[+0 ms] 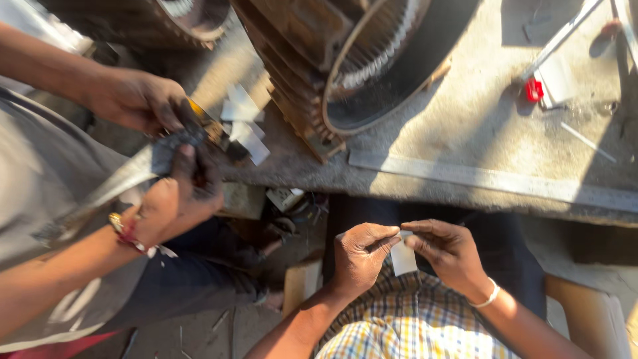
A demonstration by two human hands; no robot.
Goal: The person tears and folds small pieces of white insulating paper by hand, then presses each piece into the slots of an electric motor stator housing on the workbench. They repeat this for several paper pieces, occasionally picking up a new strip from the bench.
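Observation:
My left hand [359, 256] and my right hand [446, 251] meet over my lap, both pinching a small white slip of paper [403, 259] that hangs between the fingertips. Above them is a concrete bench [465, 113] with a long steel ruler [492, 178] along its near edge. A big rusty motor stator [345, 66] with copper windings stands on the bench. To the left, another person's two hands [166, 159] work a strip of dark grey sheet [133, 174]; several white paper slips [244, 126] lie on the bench by them.
A red-tipped tool [534, 90] and a thin metal rod [565, 34] lie at the bench's far right. A second round metal housing [193, 16] sits at the top left. A cardboard piece [300, 282] lies on the floor beside the other person's sandalled foot [276, 233].

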